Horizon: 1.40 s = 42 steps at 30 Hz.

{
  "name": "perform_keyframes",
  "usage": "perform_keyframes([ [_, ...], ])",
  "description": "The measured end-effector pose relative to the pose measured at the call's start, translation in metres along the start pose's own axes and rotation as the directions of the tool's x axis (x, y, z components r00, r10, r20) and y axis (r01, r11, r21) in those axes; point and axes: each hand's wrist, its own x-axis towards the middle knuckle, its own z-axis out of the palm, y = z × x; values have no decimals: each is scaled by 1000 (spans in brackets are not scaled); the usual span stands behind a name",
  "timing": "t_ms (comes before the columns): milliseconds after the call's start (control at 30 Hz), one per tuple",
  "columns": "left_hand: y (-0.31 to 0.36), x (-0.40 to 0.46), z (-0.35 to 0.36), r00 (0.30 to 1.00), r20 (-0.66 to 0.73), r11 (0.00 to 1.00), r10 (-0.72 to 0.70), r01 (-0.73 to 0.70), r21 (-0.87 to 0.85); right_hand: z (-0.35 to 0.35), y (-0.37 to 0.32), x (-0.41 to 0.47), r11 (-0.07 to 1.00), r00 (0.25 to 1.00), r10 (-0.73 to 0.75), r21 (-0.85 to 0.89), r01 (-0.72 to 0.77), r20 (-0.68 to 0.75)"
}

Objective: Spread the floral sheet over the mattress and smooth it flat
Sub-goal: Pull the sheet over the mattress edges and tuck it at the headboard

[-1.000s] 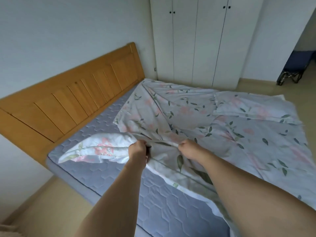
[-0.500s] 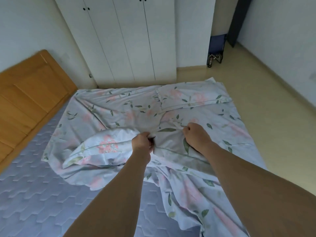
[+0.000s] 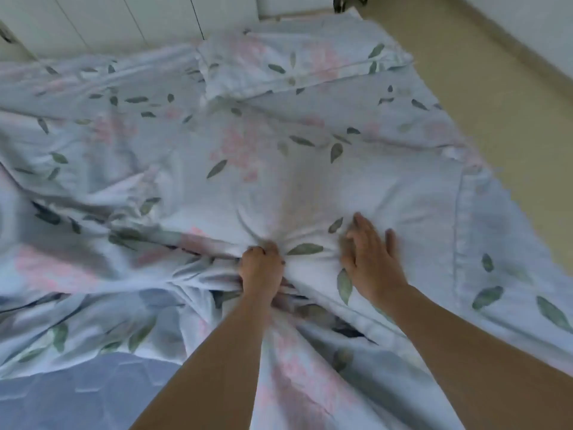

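pale blue floral sheet (image 3: 248, 144), grey-blue quilted mattress (image 3: 77, 395)

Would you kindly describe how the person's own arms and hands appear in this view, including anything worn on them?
Both forearms are bare as far as the frame shows: no sleeves, watch, bracelet or gloves are visible. The left hand and the right hand show no rings, though motion blur could hide small details. The arms enter from the bottom edge, the right one looking broader near the camera.
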Motion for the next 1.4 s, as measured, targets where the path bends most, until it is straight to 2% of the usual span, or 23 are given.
perform_keyframes([
  [33,-11,3,15,992,-81,979,102,-85,183,8,4,-1,996,999,-19,-87,15,-48],
  [67,-42,10,46,967,-176,926,187,-113,360,50,9,0,991,997,-51,-125,42,-65],
  [100,-54,11,63,927,-250,876,281,-142,461,69,10,1,991,989,-65,-129,48,-129],
  [133,-72,18,83,870,-332,834,365,-147,532,97,12,3,991,979,-94,-115,74,-182],
  [200,-84,34,101,791,-409,792,456,-152,591,120,17,10,992,953,-112,-94,89,-281],
  [267,-86,34,98,801,-397,768,448,-116,630,120,15,11,994,947,-103,-76,83,-304],
  [367,-81,30,97,840,-354,759,411,-100,644,114,14,11,996,964,-67,-72,50,-258],
  [733,-85,40,97,828,-359,757,430,-114,643,116,14,21,997,967,-60,-57,47,-248],
  [1167,-81,38,96,832,-379,824,406,-153,546,120,15,12,992,930,-113,-92,86,-351],
  [1333,-74,32,78,906,-245,872,345,-213,441,100,-4,-23,1000,959,-10,17,16,-282],
  [1400,-71,16,58,956,-38,882,292,-254,396,92,-18,-73,984,978,-2,172,38,-207],
])
